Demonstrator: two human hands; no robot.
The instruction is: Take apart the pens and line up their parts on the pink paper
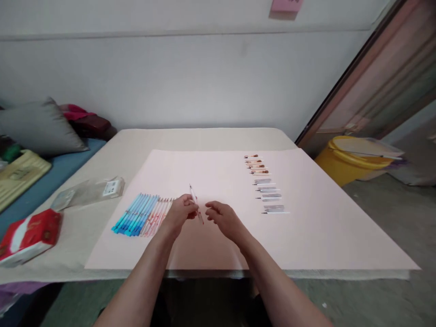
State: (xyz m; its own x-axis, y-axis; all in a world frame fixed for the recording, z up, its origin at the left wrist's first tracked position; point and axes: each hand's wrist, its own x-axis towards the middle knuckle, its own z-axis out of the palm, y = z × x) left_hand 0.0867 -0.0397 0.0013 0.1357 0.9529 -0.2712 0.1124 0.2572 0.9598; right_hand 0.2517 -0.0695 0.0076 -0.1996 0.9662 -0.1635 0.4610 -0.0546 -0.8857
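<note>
Left hand: grip clamped on a pen, held tilted, tip up, above the pink sheet on the bench. Right hand: grip apart, fingers just beside the pen's lower end. Pen row touching the left hand's left side. Small parts lined up to the right, well apart.
</note>
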